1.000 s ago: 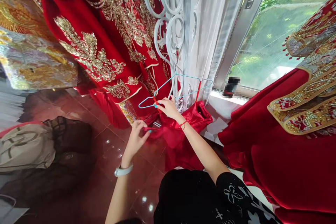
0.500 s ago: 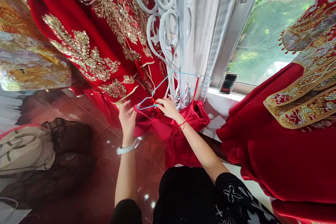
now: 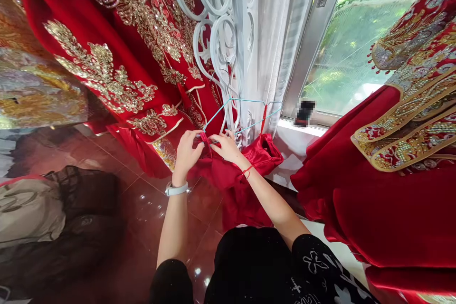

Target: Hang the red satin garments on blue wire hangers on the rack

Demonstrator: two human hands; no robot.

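Note:
A light-blue wire hanger (image 3: 245, 100) hangs by the white ironwork, with a red satin garment (image 3: 261, 157) below it. One thin red loop (image 3: 264, 119) of the garment runs up to the hanger's far side. At the near end, my left hand (image 3: 187, 153) is closed on a red strap (image 3: 204, 137), thumb and fingers pinching it against the wire. My right hand (image 3: 226, 148) is closed just beside it, fingertips at the hanger's near end and the strap. The exact grip under the right fingers is partly hidden.
Red gowns with gold beading (image 3: 117, 76) hang at the left, and another beaded red outfit (image 3: 392, 152) at the right. White scroll ironwork (image 3: 223, 33) and a window (image 3: 331, 52) stand ahead. A beige and dark bag (image 3: 32, 209) lies on the tiled floor (image 3: 142, 213).
My left hand has moved right from the hanger's tip, its spread fingers closing on the red strap. The strap now sits farther in along the wire. My right hand stays nearly in place.

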